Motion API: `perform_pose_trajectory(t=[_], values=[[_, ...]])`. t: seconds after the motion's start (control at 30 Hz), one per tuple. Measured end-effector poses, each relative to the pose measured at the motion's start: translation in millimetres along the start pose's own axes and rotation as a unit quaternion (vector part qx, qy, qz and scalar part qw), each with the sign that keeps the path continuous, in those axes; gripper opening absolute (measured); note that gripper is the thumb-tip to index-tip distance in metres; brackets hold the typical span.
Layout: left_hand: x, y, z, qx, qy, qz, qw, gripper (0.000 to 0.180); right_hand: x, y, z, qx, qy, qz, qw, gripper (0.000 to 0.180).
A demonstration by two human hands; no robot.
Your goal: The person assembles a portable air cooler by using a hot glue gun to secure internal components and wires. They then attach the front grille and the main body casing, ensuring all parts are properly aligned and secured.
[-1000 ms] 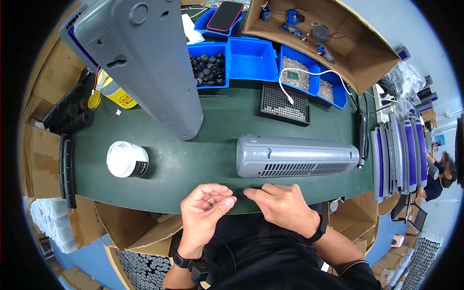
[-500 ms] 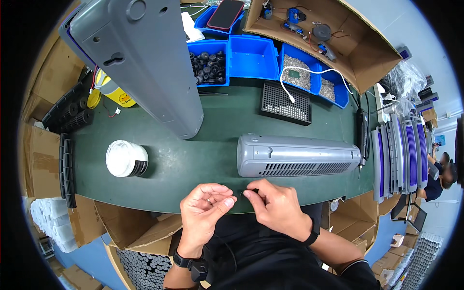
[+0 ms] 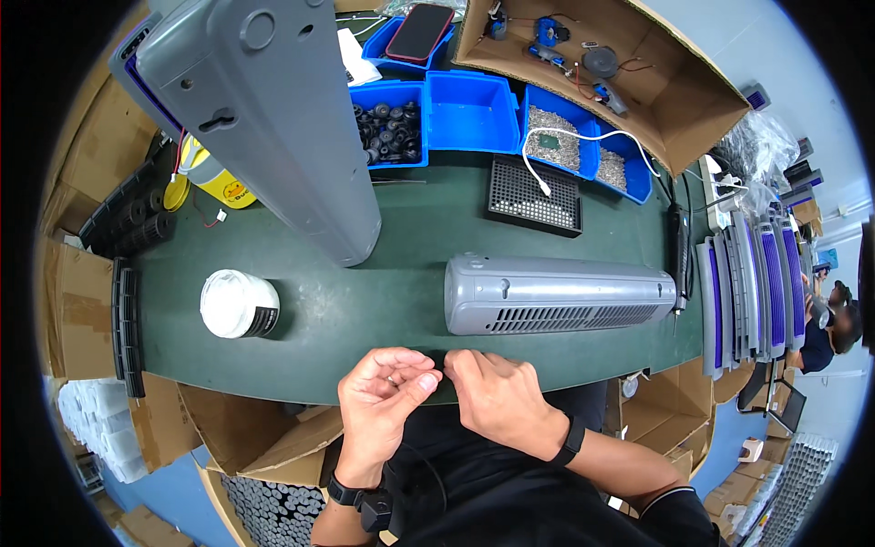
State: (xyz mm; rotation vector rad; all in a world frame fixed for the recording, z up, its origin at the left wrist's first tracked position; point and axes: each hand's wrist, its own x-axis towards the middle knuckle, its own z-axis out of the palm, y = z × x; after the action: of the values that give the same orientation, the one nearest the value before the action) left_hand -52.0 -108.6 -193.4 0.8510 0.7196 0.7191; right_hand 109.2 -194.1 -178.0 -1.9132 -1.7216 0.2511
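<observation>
My left hand (image 3: 385, 392) is turned palm up above the near table edge, its fingers curled and the thumb close to the fingertips. My right hand (image 3: 499, 397), knuckles up, has its fingers bent and pinched right beside the left fingertips. A small black piece (image 3: 438, 357) shows between the two hands; its kind is too hidden to tell. Just beyond the right hand a grey long housing (image 3: 565, 296) with slotted vents lies on its side. A white tub (image 3: 239, 304) with a black label stands to the left.
A tall grey housing (image 3: 273, 137) rises at the left. Along the back are blue bins (image 3: 472, 111) with black knobs and small metal parts, a black perforated tray (image 3: 535, 196), a white cable (image 3: 540, 182) and a cardboard box (image 3: 679, 128). Purple-grey panels (image 3: 752, 296) stand at the right.
My right hand has moved left until it meets the left fingertips, closing the gap between them. The left hand has hardly moved.
</observation>
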Motion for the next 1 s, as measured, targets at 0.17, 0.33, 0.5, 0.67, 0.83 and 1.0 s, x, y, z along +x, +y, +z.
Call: perform_pose_trajectory(t=[0.17, 0.33, 0.5, 0.67, 0.83, 1.0], values=[[-0.8, 0.2, -2.0, -0.004, -0.005, 0.002, 1.0, 0.026, 5.5, 13.6, -10.4, -0.022, 0.16, -0.019, 0.987, 0.018], [1.2, -0.2, 0.0, -0.004, 0.0, 0.006, 1.0, 0.026, 12.3, 18.3, -19.3, -0.055, 0.174, -0.037, 0.982, 0.014], [2.1, -1.0, 0.3, -0.014, -0.001, 0.008, 1.0, 0.026, 10.3, 19.5, -17.9, -0.067, 0.179, -0.038, 0.981, 0.015], [2.0, -1.2, 0.3, -0.017, -0.001, 0.009, 1.0, 0.026, 10.6, 19.6, -18.0, -0.069, 0.175, -0.045, 0.981, 0.017], [0.0, 0.9, -1.3, -0.077, -0.008, -0.021, 0.997, 0.025, 9.2, 3.6, -31.0, 0.001, 0.17, 0.005, 0.985, 0.021], [-6.8, 4.5, 11.9, -0.228, -0.043, -0.105, 0.967, 0.025, -3.2, -11.7, -36.2, 0.1, 0.113, -0.098, 0.984, 0.037]])
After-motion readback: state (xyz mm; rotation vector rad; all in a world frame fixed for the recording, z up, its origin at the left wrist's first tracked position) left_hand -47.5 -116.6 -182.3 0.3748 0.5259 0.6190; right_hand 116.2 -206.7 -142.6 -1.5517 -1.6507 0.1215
